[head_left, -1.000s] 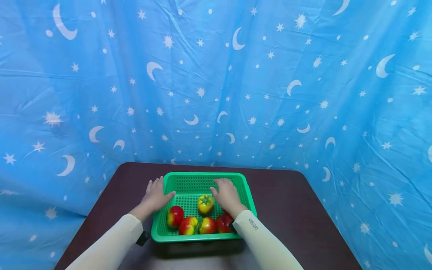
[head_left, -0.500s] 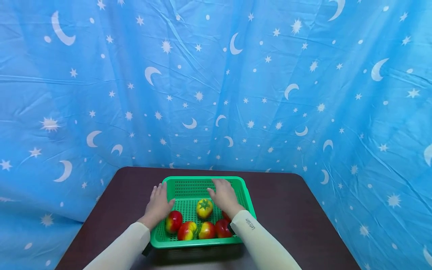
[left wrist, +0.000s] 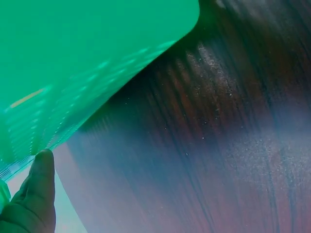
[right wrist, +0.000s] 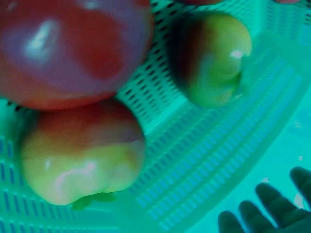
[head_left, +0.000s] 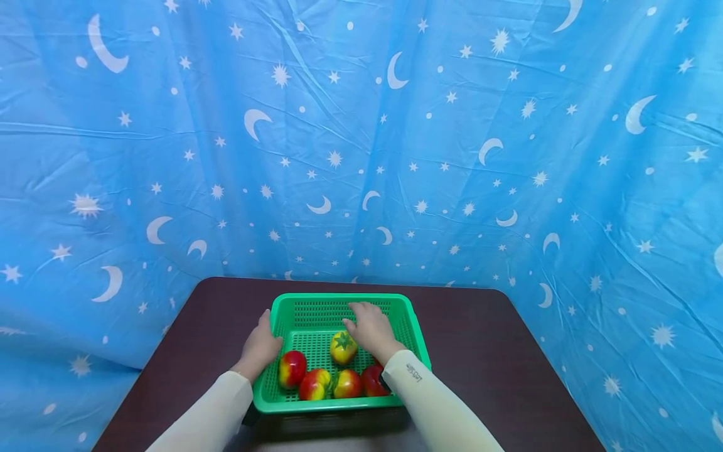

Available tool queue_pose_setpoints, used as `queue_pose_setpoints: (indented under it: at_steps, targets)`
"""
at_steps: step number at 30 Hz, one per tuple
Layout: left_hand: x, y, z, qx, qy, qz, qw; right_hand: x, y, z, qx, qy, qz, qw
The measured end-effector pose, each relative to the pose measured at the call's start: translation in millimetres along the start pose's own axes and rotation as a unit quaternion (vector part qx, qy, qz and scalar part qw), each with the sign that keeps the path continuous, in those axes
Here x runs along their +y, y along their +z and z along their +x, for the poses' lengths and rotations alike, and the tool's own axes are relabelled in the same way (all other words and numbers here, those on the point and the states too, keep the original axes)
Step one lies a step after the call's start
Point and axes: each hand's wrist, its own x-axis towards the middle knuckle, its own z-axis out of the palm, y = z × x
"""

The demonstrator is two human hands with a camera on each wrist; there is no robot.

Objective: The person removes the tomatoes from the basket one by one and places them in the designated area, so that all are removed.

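A green perforated basket (head_left: 333, 407) stands on the dark table. My left hand (head_left: 258, 350) grips its left rim, thumb over the edge and fingers along the outer wall; the left wrist view shows one finger (left wrist: 43, 189) by that wall (left wrist: 112, 43). My right hand (head_left: 371, 329) hovers over the basket's right half, fingers extended and holding nothing, near a yellow fruit with a green star-shaped top (head_left: 342, 353). Along the near side lie a red fruit (head_left: 292, 369), two red-and-yellow fruits (head_left: 314, 385) and a darker red one (head_left: 373, 382), partly hidden by the right wrist.
The brown table (head_left: 469, 351) extends on both sides of the basket. A blue curtain (head_left: 361, 138) with white moons and stars hangs behind and beside the table.
My left hand has shifted from beside the basket's rim onto it, its fingers drawing together. My right hand has moved slightly left over the basket. The fruits stay put.
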Motion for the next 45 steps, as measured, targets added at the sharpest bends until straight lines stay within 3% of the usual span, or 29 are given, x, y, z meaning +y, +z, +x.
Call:
queue_pose_setpoints:
  at_steps: [7,17,23,32,45]
  targets:
    - [3.5,1.4,-1.8,-0.003,-0.001,-0.01,0.9999,12,6,5.9,-0.005,0.007,-0.009,0.9999]
    - [2.9,4.6,-1.2,0.001,-0.005,-0.002,1.0,23,4,8.8,0.011,0.057,0.008,0.9983]
    - [2.7,4.9,-4.1,0.005,0.0,0.001,1.0,42,9,5.0,-0.027,0.095,0.002,0.9951]
    - [1.7,3.9,-2.8,0.011,0.003,0.008,0.9999,54,19,-3.4,-0.119,0.144,0.063,0.9804]
    - [0.4,5.3,-1.3,0.016,0.003,0.013,0.9998,50,13,-15.5,-0.168,0.141,0.046,0.9747]
